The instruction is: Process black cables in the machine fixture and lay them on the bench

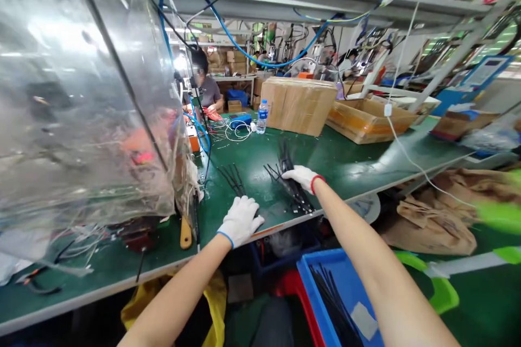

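Note:
My left hand [241, 219], in a white glove with a blue cuff, lies flat with its fingers spread near the table's front edge. Its fingertips touch the near ends of a few thin black strips [233, 179], which fan out beyond it. To the right, my right hand [302, 176], gloved in white with a red cuff, has its fingers closed on a bundle of black strips [295, 191]. The far end of that bundle is blurred. Small pale tips show at its near end, by the edge.
On the green table [260, 154] stand a bottle [262, 117], a closed carton [299, 105] and an open carton [366, 122]. Plastic sheeting [89, 92] hangs at the left. A blue bin [337, 298] with black strips sits below the edge. A person [209, 89] works across the table.

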Available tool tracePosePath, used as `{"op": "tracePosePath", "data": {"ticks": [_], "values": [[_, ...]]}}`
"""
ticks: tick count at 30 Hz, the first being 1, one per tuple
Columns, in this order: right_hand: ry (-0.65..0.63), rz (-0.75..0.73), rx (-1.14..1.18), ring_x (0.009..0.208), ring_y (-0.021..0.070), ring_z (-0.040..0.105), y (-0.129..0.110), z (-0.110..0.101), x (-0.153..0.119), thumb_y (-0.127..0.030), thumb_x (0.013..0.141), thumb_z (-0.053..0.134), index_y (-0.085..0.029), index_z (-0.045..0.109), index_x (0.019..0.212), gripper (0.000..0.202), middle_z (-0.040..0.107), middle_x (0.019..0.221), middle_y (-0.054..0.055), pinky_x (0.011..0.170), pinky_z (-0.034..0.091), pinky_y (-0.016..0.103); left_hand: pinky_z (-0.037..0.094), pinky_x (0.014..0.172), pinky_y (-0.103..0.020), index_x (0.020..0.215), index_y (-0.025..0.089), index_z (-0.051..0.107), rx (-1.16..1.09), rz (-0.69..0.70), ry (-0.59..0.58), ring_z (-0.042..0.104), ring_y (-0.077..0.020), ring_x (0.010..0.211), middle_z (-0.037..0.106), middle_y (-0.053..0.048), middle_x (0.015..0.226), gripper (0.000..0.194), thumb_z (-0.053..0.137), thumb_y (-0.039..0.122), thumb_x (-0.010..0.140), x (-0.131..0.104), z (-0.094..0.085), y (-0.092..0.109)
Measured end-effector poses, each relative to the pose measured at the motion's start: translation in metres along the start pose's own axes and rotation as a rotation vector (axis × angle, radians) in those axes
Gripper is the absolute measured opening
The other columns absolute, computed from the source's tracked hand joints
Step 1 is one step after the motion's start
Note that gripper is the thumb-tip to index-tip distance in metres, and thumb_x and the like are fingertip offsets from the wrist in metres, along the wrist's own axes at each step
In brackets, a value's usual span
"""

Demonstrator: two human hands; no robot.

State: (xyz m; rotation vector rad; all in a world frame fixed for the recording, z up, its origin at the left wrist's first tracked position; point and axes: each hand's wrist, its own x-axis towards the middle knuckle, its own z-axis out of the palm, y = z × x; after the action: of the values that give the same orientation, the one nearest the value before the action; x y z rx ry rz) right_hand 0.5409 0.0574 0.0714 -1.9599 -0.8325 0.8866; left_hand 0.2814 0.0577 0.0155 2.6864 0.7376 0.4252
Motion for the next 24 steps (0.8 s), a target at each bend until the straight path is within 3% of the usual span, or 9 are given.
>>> {"op": "tracePosePath", "data": {"ticks": [4,6,8,10,12,15,17,20,24], "values": [[0.077,-0.018,-0.404,0.108,0.0320,0.059,0.014,0.000,0.028,-0.017,0.060,0.074,-0.013,0.066,0.074,0.017,0.069,0.093,0.014,0.092,0.044,0.037,0.020,0.112,-0.048,0.110,0.023,0.063,-0.274,-0.082,0.081,0.038,-0.0326,0.126,0.057,-0.010,0.126,0.029,0.058,0.033,0.084,-0.035,0.007,-0.013],[0.069,-0.042,-0.553,0.108,0.0309,0.059,0.013,-0.012,0.033,-0.026,0.064,0.073,-0.014,0.069,0.079,0.019,0.070,0.098,0.014,0.092,0.043,0.035,0.012,0.116,-0.048,0.112,0.026,0.064,-0.365,-0.111,0.075,0.034,-0.0327,0.132,0.056,-0.007,0.131,0.033,0.063,0.030,0.078,-0.045,0.005,-0.016],[0.062,-0.060,-0.661,0.105,0.0291,0.060,0.008,-0.025,0.032,-0.033,0.070,0.069,-0.016,0.071,0.085,0.023,0.070,0.101,0.012,0.088,0.043,0.033,0.016,0.114,-0.047,0.105,0.027,0.067,-0.392,-0.139,0.034,0.039,-0.0323,0.128,0.060,-0.007,0.125,0.028,0.065,0.032,0.078,-0.047,-0.001,-0.016],[0.097,-0.097,-0.761,0.104,0.0282,0.060,0.003,-0.032,0.028,-0.036,0.077,0.062,-0.017,0.071,0.091,0.026,0.069,0.104,0.012,0.086,0.043,0.032,0.028,0.108,-0.042,0.095,0.027,0.068,-0.394,-0.208,0.015,0.049,-0.0289,0.117,0.065,-0.006,0.112,0.019,0.059,0.037,0.082,-0.042,-0.009,-0.015],[0.093,-0.175,-0.871,0.100,0.0275,0.062,0.003,-0.027,0.020,-0.039,0.082,0.054,-0.018,0.070,0.094,0.029,0.069,0.103,0.012,0.083,0.044,0.032,0.036,0.100,-0.036,0.097,0.027,0.067,-0.317,-0.353,0.067,0.054,-0.0246,0.107,0.065,-0.006,0.105,0.021,0.051,0.037,0.088,-0.032,-0.015,-0.016],[0.041,-0.273,-1.055,0.092,0.0298,0.064,0.010,-0.003,0.007,-0.052,0.082,0.053,-0.017,0.068,0.098,0.042,0.068,0.100,0.015,0.076,0.046,0.035,0.040,0.093,-0.034,0.122,0.024,0.055,-0.047,-0.640,0.176,0.056,-0.0236,0.105,0.061,-0.009,0.112,0.035,0.048,0.036,0.089,-0.017,-0.018,-0.021],[0.072,-0.278,-1.142,0.094,0.0326,0.064,0.016,0.016,0.001,-0.051,0.082,0.054,-0.014,0.066,0.103,0.045,0.066,0.105,0.019,0.076,0.047,0.038,0.042,0.090,-0.035,0.133,0.019,0.045,0.076,-0.762,0.172,0.057,-0.0260,0.106,0.059,-0.013,0.115,0.050,0.051,0.041,0.088,-0.010,-0.017,-0.026],[0.105,-0.255,-1.170,0.096,0.0329,0.064,0.018,0.031,-0.002,-0.037,0.087,0.048,-0.013,0.066,0.103,0.034,0.064,0.110,0.021,0.076,0.047,0.039,0.043,0.089,-0.036,0.126,0.013,0.047,0.104,-0.814,0.092,0.057,-0.0292,0.108,0.059,-0.017,0.115,0.055,0.052,0.050,0.086,-0.002,-0.016,-0.036],[0.068,-0.241,-1.103,0.092,0.0313,0.064,0.001,0.013,-0.001,-0.034,0.090,0.040,-0.014,0.068,0.090,0.035,0.068,0.099,0.019,0.075,0.047,0.040,0.043,0.088,-0.035,0.107,0.015,0.056,0.070,-0.853,0.037,0.060,-0.0276,0.106,0.063,-0.016,0.110,0.040,0.051,0.049,0.086,0.008,-0.021,-0.051]]}}
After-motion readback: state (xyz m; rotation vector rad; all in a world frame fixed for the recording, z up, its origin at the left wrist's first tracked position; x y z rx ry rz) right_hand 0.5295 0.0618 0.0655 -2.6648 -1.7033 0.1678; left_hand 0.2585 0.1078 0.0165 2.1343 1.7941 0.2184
